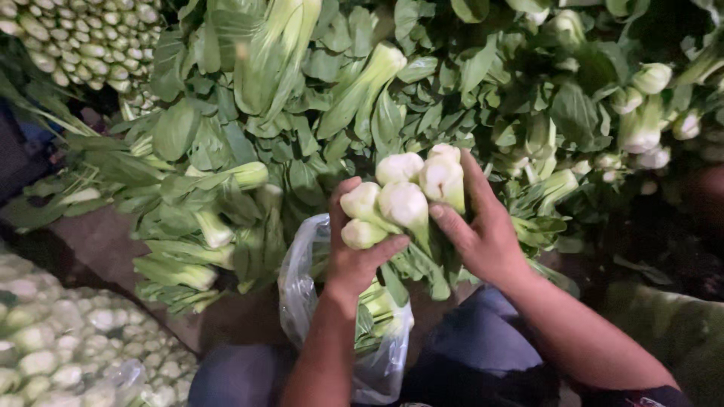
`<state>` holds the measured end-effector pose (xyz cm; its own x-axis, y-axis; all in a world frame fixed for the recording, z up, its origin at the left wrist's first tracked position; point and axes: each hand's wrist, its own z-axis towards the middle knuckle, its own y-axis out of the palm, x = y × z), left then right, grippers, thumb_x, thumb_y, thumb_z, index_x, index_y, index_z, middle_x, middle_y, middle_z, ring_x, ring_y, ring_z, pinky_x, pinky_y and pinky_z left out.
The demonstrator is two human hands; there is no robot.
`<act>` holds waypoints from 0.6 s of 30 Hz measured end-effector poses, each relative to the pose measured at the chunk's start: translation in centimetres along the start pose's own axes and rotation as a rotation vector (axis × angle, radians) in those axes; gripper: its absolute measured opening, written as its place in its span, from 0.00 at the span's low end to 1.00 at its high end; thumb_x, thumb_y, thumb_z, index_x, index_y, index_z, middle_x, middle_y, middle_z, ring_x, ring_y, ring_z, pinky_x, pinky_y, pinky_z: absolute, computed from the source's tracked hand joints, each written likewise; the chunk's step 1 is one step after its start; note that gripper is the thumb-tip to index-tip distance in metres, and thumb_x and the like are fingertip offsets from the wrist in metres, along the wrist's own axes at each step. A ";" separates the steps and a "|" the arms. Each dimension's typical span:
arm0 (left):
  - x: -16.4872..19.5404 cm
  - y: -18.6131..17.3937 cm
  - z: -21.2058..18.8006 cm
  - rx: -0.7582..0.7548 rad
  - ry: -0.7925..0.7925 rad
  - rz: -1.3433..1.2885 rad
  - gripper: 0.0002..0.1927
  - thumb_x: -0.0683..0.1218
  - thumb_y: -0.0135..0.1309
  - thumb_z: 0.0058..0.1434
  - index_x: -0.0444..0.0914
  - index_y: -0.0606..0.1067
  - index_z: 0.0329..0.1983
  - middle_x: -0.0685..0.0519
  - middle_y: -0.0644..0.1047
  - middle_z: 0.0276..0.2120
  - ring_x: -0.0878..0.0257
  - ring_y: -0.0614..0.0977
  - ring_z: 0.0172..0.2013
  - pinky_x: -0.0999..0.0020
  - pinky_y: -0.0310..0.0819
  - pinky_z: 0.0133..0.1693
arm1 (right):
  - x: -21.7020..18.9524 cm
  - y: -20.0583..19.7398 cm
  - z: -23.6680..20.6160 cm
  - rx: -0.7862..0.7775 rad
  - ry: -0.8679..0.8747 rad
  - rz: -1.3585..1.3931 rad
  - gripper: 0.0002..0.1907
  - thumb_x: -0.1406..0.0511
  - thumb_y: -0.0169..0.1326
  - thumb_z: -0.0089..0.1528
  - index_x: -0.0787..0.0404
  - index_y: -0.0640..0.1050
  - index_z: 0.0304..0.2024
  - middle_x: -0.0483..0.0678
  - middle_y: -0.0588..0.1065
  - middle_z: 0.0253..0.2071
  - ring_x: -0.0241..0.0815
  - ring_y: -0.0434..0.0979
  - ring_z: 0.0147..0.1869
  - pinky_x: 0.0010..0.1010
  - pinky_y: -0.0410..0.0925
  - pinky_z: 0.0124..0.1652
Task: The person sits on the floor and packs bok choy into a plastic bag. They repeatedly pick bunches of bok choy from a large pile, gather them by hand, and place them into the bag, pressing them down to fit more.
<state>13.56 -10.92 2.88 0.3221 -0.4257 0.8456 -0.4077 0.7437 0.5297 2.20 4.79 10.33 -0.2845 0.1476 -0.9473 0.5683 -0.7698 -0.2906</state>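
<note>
Both hands are holding one bunch of bok choy (403, 202) between them, pale stem ends pointing up toward the camera and dark leaves hanging down. The left hand (354, 252) is closing around the bunch from the left: its fingers are curling over the near stems, with the thumb pressing across the lowest white bulb. The right hand (483, 230) is cupping the bunch from the right, fingers wrapping up behind the tallest stems and the thumb lying flat against the front of one stalk. Neither hand is spread wide; both are gripping firmly, pressing the stalks together between them.

The bunch is sitting just above a clear plastic bag (302, 286), which is standing open below the left wrist and is holding more bok choy; the leaves of the held bunch are hanging down to the bag's mouth. The bag is resting against the person's lap, where dark blue trousers (475, 347) are showing.

Beyond the hands, a big heap of loose bok choy (286, 113) is covering the ground, leaves and stems lying in every direction. At the upper left, a stacked pile of greens (83, 45) is showing only its cut stem ends. At the lower left, another mass of pale stem ends (60, 339) is lying blurred, near the edge of the view.
</note>
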 end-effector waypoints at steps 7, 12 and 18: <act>1.1 0.3 0.2 0.051 0.017 -0.078 0.52 0.32 0.69 0.50 0.43 0.54 0.74 0.51 0.70 0.59 0.55 0.75 0.61 0.56 0.72 0.63 | -0.3 -1.7 3.3 -0.202 -0.189 -0.419 0.49 0.60 0.63 0.58 0.68 0.55 0.75 0.58 0.65 0.71 0.48 0.62 0.77 0.43 0.48 0.74; 3.9 1.9 0.7 0.084 -0.036 -0.191 0.52 0.35 0.67 0.50 0.42 0.53 0.75 0.49 0.71 0.62 0.55 0.74 0.62 0.56 0.67 0.66 | -0.5 -1.4 6.0 -0.271 -0.150 0.043 0.42 0.59 0.56 0.67 0.68 0.54 0.77 0.57 0.59 0.77 0.45 0.59 0.80 0.36 0.53 0.75; 5.8 4.4 -1.2 0.315 -0.109 -0.157 0.47 0.38 0.67 0.49 0.40 0.60 0.73 0.50 0.72 0.61 0.56 0.74 0.61 0.58 0.69 0.61 | -1.6 -1.0 6.4 -0.358 0.076 0.159 0.43 0.62 0.57 0.65 0.67 0.53 0.77 0.58 0.64 0.73 0.44 0.63 0.76 0.33 0.56 0.70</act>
<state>14.69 -9.46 10.03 0.3152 -0.5870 0.7457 -0.6090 0.4775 0.6333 -2.79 1.35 13.03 -0.1209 0.0999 -0.9876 0.8378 -0.5233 -0.1555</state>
